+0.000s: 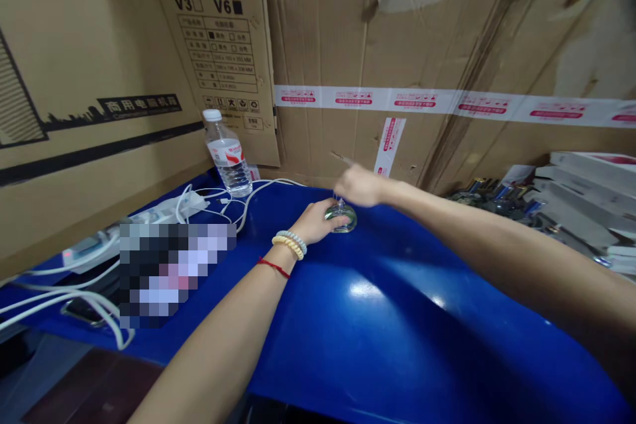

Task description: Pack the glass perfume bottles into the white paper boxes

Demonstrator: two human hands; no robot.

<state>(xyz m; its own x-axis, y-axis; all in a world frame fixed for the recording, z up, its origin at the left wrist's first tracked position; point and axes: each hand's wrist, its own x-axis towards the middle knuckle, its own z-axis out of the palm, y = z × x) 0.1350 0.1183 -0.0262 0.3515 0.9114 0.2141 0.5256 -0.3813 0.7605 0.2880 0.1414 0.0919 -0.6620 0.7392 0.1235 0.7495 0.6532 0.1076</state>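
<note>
A small round glass bottle (342, 228), like a perfume bottle, stands upright on the blue tabletop. My left hand (318, 222) is closed around its left side, with the thumb across the front. Right above the bottle's narrow neck (340, 201) is my right hand (358, 185), slightly blurred, with its fingers pinched together. A thin light streak slants up from the top of the right hand, but I cannot tell what it is. Whatever the right fingers grip is hidden behind them.
A water bottle (229, 162) stands back left by cardboard boxes (223, 53). A power strip (149, 215), white cables (258, 193) and a pixelated object (173, 271) lie at left. Several small glass bottles (501, 195) and stacked white cartons (586, 192) are at right.
</note>
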